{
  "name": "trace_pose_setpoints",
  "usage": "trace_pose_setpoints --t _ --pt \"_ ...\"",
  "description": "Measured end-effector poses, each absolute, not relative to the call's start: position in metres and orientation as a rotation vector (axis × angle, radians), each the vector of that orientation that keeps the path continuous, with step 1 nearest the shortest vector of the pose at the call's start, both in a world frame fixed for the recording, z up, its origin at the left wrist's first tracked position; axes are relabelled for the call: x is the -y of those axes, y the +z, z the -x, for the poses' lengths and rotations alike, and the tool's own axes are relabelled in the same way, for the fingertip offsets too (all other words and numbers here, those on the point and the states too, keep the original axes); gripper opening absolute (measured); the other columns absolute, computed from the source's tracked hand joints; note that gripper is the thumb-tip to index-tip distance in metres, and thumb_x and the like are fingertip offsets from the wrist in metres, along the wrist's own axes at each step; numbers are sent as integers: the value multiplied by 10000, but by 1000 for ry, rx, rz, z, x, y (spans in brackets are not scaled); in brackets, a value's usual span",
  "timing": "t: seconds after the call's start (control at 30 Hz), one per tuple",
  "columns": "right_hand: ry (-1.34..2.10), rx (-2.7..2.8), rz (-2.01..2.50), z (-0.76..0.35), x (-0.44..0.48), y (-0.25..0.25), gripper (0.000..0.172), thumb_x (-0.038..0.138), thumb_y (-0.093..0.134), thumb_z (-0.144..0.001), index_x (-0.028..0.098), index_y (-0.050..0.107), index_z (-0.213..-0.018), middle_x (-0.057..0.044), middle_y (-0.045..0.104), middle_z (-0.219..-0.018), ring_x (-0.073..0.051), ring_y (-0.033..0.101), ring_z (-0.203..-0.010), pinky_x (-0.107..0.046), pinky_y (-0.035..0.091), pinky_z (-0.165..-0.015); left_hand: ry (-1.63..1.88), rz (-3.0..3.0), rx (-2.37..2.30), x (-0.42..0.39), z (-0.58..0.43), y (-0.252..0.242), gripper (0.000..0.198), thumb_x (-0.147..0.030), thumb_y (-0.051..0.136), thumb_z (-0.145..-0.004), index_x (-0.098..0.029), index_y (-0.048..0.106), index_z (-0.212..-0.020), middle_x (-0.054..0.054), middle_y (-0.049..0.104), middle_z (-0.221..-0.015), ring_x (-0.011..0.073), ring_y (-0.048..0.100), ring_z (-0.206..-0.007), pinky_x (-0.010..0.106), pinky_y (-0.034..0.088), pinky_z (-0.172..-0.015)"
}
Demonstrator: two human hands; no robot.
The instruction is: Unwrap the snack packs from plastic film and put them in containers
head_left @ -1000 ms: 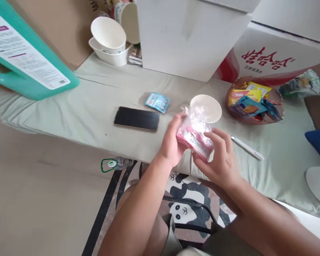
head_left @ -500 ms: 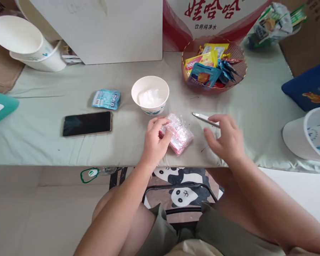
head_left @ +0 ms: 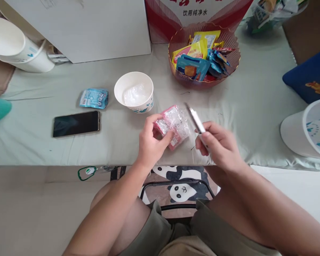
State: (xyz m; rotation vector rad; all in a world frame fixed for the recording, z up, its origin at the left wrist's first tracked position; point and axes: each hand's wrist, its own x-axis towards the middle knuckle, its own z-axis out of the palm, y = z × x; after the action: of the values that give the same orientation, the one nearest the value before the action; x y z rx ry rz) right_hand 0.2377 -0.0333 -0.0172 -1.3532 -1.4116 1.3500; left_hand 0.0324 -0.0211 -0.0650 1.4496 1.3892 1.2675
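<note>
The surface is a table under pale-green cloth [head_left: 117, 149]. Left hand [head_left: 151, 143]: fingers pinched on the pink, film-wrapped, block-shaped packet [head_left: 175, 122] resting there. Right hand [head_left: 220, 146], right of the packet: fingers closed around a slim white-and-silver cutter [head_left: 197, 121]. Judged step: lining up cutter and packet; next move calls for clear fingertips. Beyond-left of the packet: white paper bowl [head_left: 148, 102].

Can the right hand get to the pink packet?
Probably yes: the right hand is close to the pink packet. Only the knife in its grip lies between them.

Soft light, glinting plastic wrap [head_left: 180, 122]
</note>
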Motion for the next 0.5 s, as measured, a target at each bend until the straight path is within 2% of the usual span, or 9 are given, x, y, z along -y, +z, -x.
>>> trace_pose_setpoints --t 0.13,0.3,0.5 --pt "1460 1542 1395 -224 37 -17 280 463 568 -948 200 634 -878 14 629 -658 -105 508 -533 -251 393 -516 1277 -1529 -1299 23 -32 -65 453 -443 737 -869 -256 573 -1248 56 682 -1135 161 673 -896 281 574 -777" --pt "1456 1693 1467 -224 36 -15 425 509 513 -958 200 611 -683 24 515 -548 -108 449 -506 -267 334 -503 1475 -1415 -1283 25 -23 -55 461 -536 716 -895 -259 529 -1213 42 679 -1021 147 676 -824 281 569 -732" --pt "1305 1918 1516 -227 38 -14 357 491 504 -940 215 708 -843 -5 616 -625 -145 500 -544 -294 357 -522 1714 -1094 -1371 18 15 -49 594 -625 803 -789 -345 500 -1215 4 662 -1026 149 643 -802 302 532 -681"
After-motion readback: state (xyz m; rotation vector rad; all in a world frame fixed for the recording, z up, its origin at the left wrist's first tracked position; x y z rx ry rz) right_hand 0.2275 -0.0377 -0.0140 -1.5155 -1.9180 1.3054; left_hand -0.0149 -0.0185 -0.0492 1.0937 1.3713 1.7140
